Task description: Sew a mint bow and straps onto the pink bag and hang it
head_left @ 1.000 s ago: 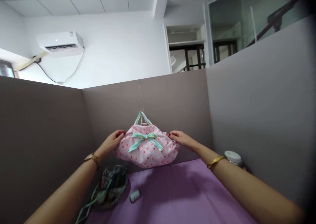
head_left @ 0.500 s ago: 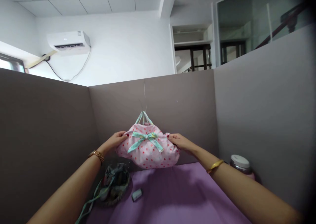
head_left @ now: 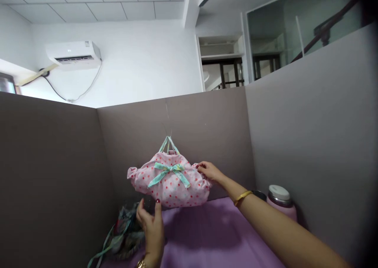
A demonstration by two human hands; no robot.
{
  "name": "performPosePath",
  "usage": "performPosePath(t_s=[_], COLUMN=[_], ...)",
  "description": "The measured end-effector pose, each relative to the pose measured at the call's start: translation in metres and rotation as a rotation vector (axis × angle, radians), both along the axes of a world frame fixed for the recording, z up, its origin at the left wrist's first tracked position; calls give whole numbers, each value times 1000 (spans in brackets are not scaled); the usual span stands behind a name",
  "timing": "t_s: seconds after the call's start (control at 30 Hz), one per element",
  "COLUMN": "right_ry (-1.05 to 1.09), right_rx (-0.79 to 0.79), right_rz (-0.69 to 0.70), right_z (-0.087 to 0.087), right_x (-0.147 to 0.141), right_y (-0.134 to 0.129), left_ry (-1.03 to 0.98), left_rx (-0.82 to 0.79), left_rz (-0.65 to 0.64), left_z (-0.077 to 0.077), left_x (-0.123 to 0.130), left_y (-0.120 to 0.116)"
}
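Observation:
A pink polka-dot cloth garment or bag point(head_left: 174, 189), its exact kind unclear, hangs by mint straps point(head_left: 169, 144) from a thin wire hook point(head_left: 167, 122) on the partition. A mint bow point(head_left: 170, 169) sits on its front. My right hand point(head_left: 209, 171) pinches the gathered right end of the pink cloth. Below its lower left edge is my left hand point(head_left: 151, 218), thumb and fingers apart, with nothing in it. The cloth's left gathered end point(head_left: 132, 173) sticks out free.
Grey partitions point(head_left: 206, 118) enclose the purple-covered surface point(head_left: 203, 236) on three sides. At left lies a basket of odds and ends point(head_left: 126, 236) with mint ribbons trailing out. A pink jar with a white lid point(head_left: 280, 201) stands at right, beside a dark round object point(head_left: 260, 195).
My left hand has let go of the cloth's left side and moved down and toward the middle. The right hand still holds its side. The camera view has shifted slightly.

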State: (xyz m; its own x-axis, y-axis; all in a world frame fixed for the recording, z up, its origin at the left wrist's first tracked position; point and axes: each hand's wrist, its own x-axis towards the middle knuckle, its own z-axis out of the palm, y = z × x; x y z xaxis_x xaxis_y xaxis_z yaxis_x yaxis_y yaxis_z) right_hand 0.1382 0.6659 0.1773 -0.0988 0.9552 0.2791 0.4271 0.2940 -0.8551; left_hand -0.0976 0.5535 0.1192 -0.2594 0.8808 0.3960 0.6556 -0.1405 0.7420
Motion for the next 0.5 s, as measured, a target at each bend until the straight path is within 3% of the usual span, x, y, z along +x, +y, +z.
performPosePath(t_s=[0.07,0.13,0.23,0.3,0.4,0.5], right_ry=[-21,-38,-50,-50,-53,-49], right_rx=[-7,-18,-37,-44,-45,-35], right_rz=[26,62,97,100,86,37], right_z=[3,5,4,2,4,8], right_x=[0,-2,-8,-12,-14,-10], right_y=[2,3,4,4,4,7], left_ry=[49,214,380,462,541,552], left_rx=[195,340,308,188,-22,-174], left_rz=[39,-86,-226,-312,-422,-510], left_z=[28,71,134,162,180,180], left_x=[8,12,16,17,17,12], left_y=[4,18,50,71,90,93])
